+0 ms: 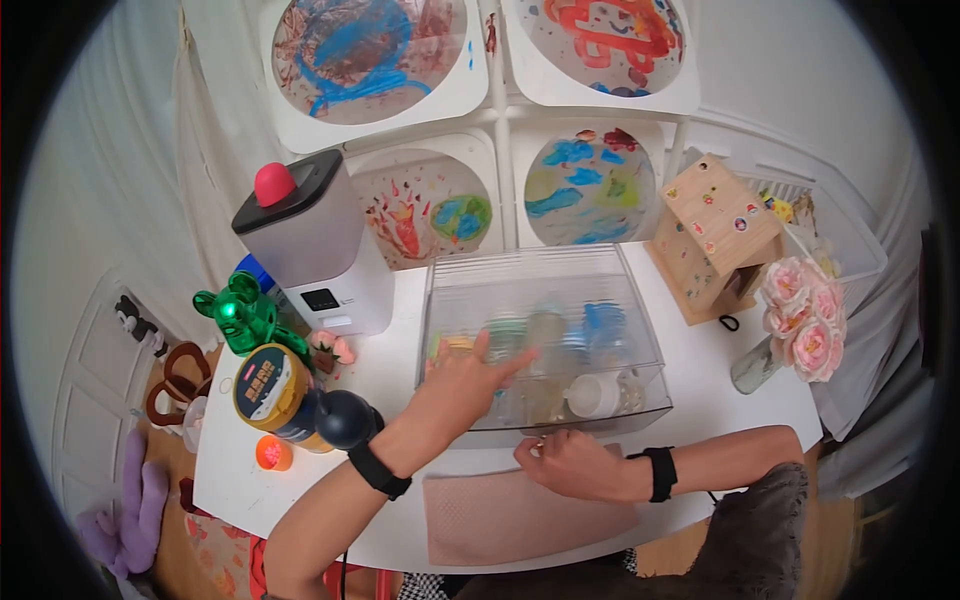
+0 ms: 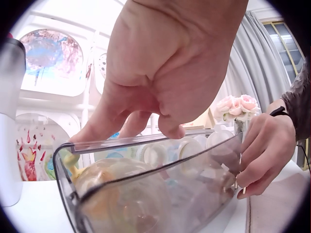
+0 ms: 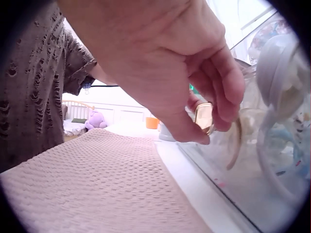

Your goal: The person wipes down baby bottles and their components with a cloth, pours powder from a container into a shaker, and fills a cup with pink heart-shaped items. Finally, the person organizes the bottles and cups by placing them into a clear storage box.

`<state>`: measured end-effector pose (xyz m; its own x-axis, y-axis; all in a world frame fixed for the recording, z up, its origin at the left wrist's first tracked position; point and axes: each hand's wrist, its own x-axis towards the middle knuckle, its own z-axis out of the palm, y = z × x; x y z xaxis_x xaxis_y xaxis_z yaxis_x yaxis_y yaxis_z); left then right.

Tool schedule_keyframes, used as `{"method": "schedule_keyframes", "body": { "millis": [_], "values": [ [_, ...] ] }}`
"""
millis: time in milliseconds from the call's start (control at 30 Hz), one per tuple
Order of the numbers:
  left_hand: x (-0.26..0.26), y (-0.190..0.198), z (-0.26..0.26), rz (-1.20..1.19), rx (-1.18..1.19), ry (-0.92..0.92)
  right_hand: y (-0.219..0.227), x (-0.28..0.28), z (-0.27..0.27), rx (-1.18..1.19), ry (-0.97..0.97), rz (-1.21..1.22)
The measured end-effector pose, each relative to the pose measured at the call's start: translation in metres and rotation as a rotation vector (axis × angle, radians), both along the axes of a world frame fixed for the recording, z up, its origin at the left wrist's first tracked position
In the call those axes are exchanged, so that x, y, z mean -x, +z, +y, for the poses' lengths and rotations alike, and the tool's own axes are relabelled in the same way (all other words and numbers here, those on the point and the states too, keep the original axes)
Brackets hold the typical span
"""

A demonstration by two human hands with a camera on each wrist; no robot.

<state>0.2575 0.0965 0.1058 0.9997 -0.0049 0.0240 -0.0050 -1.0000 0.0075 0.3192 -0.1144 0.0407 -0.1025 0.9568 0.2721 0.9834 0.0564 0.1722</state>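
A clear grey plastic box (image 1: 530, 275) stands on the white table, with several pale see-through bottle-like items inside, among them a white-topped one (image 1: 593, 396) and blue ones (image 1: 604, 325). My left hand (image 1: 455, 390) is over the box's left part, its fingers spread and fairly straight; in the left wrist view the fingertips are right at the upper edge of the clear front panel (image 2: 160, 182). My right hand (image 1: 575, 465) is close before the box's front, thumb and fingers pinching a small gold-coloured piece (image 3: 204, 117). Most of that piece is hidden by the fingers.
A pink textured cloth (image 1: 525, 520) lies before the box. To the left stand a white appliance (image 1: 340, 270), a green shiny bear (image 1: 250, 315), a yellow tub (image 1: 275, 385) and an orange cup (image 1: 273, 453). On the right are a wooden house (image 1: 720, 215) and pink flowers (image 1: 805, 310).
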Motion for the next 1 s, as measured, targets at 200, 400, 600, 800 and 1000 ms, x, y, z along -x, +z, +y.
{"method": "schedule_keyframes", "body": {
  "millis": [200,400,600,800,1000],
  "values": [
    [-0.007,0.004,0.024,-0.021,0.054,-0.059,-0.001,-0.023,0.014,-0.037,0.008,-0.031],
    [-0.008,0.011,0.042,0.016,0.094,0.018,0.007,-0.042,0.021,0.003,0.016,-0.001],
    [-0.017,-0.001,0.055,-0.062,0.024,-0.056,-0.001,-0.051,0.027,-0.068,0.022,-0.008],
    [-0.015,-0.007,0.049,-0.164,-0.125,-0.062,-0.004,-0.038,0.021,-0.052,-0.112,-0.091],
    [-0.016,-0.013,0.050,-0.180,-0.174,-0.080,0.000,-0.025,0.014,-0.019,-0.122,-0.180]
  ]
}}
